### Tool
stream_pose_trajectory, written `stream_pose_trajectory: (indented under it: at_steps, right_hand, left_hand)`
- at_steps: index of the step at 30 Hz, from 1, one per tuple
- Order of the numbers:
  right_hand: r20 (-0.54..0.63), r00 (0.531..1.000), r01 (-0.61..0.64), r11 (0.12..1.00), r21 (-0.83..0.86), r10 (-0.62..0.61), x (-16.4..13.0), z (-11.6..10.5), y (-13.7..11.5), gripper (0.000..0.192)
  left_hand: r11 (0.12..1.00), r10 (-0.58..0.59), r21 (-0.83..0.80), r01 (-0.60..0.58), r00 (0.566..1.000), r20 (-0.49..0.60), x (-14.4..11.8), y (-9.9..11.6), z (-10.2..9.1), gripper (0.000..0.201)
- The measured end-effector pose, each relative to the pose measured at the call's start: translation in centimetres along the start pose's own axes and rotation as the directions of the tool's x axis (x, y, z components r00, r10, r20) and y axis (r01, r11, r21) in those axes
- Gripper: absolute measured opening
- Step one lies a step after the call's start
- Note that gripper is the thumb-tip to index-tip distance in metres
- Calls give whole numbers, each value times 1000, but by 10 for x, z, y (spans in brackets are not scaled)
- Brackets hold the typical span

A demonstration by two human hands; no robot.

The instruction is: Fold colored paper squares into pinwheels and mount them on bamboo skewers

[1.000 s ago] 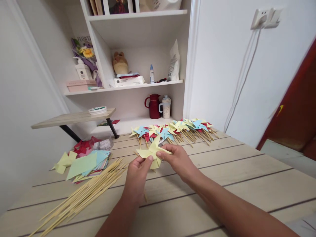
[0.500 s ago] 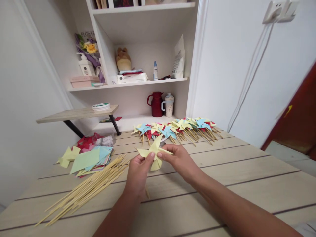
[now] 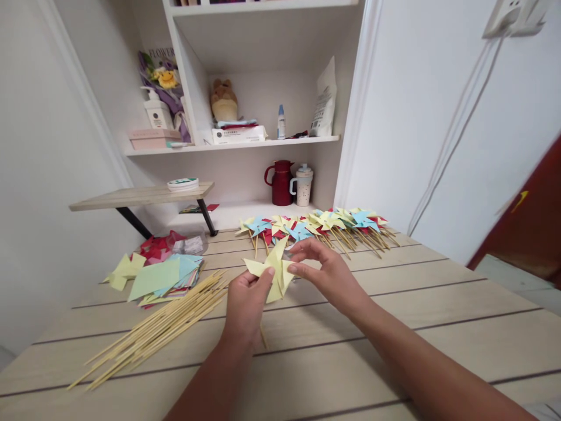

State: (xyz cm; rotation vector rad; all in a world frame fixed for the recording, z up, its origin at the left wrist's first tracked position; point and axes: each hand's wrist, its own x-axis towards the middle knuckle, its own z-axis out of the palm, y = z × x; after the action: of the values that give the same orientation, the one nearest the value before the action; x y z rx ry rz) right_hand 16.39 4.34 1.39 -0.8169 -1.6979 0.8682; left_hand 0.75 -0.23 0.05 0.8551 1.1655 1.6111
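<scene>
A pale plank table (image 3: 394,304) fills the lower half of the frame, bounded by a white wall at the far left. At the lower left a loose bundle of bamboo skewers (image 3: 153,333) is spread slantwise across the boards, and just above it, at centre left, a stack of coloured paper squares (image 3: 160,278) is laid, with red paper pieces (image 3: 155,245) behind it. A small raised wooden shelf (image 3: 140,196) on black legs is seen above these, with a round tin (image 3: 183,184) set on it. In the upper left a white shelving unit (image 3: 263,143) is built into the wall; a pump bottle (image 3: 156,111), a pink box (image 3: 153,138), a plush toy (image 3: 223,99), a small glue bottle (image 3: 281,121) and a white bag (image 3: 324,102) are kept on it, and a red jug (image 3: 280,182) and a pale cup (image 3: 303,186) are stood below. At the centre of the frame a yellow paper pinwheel (image 3: 272,270) is held just above the table: its lower left part is pinched by the closed left hand (image 3: 245,304), while its right blade is touched by the fingertips of the half-open right hand (image 3: 326,272), whose fingers are curled loosely. Behind the hands a row of finished pinwheels (image 3: 319,225) on sticks is laid along the far edge. At the upper right a white wall with a socket (image 3: 511,17) and hanging cables (image 3: 447,134) is seen, and a dark red door (image 3: 526,228) at the right edge.
</scene>
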Motion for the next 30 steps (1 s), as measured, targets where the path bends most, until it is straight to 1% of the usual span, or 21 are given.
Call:
stream_pose_trajectory:
  at_steps: [3, 5, 8, 10, 11, 14, 15, 19, 22, 24, 27, 30]
  right_hand:
    - [80, 995, 67, 998, 3, -67, 0, -2, -4, 14]
    - [119, 990, 76, 997, 1, -75, 0, -3, -5, 12]
    - [130, 985, 119, 993, -17, -116, 0, -2, -2, 19]
    - [119, 976, 190, 981, -47, -184, -1, -1, 1, 25]
    - [108, 970, 228, 971, -67, -220, -1, 0, 1, 24]
    - [61, 952, 307, 944, -119, -301, -4, 4, 1, 13]
    - [45, 947, 323, 938, -129, -320, -5, 5, 1, 11]
    - [24, 921, 386, 906, -172, -388, -8, 8, 1, 20]
    - [24, 906, 417, 886, -202, -422, -8, 8, 2, 26]
    - [18, 901, 426, 878, -217, -433, -7, 8, 3, 25]
    - [6, 896, 432, 870, -237, -444, -7, 7, 3, 23]
    - [-8, 890, 438, 859, -265, -456, -7, 6, 4, 26]
  left_hand:
    - [1000, -20, 6, 20, 999, -26, 0, 1, -1, 36]
    - [999, -32, 8, 32, 998, -50, -1, 2, -1, 31]
    - [998, -60, -19, 59, 997, -57, 0, 2, -1, 26]
    - [996, -84, -46, 82, 995, -47, 1, 1, -2, 25]
    - [994, -92, -57, 90, 995, -39, 2, 0, -2, 26]
    - [993, -92, -72, 91, 996, -5, 5, -5, -4, 29]
    - [994, -87, -69, 87, 996, 3, 6, -6, -5, 30]
    - [995, -92, -39, 93, 996, 11, 9, -11, -9, 31]
    - [995, -96, -27, 97, 995, 41, 8, -10, -9, 32]
    - [995, -96, -14, 97, 993, 64, 7, -9, -7, 31]
    - [990, -143, 31, 140, 984, 108, 4, -7, -3, 32]
    - [985, -168, 60, 162, 979, 115, 2, -6, -2, 32]
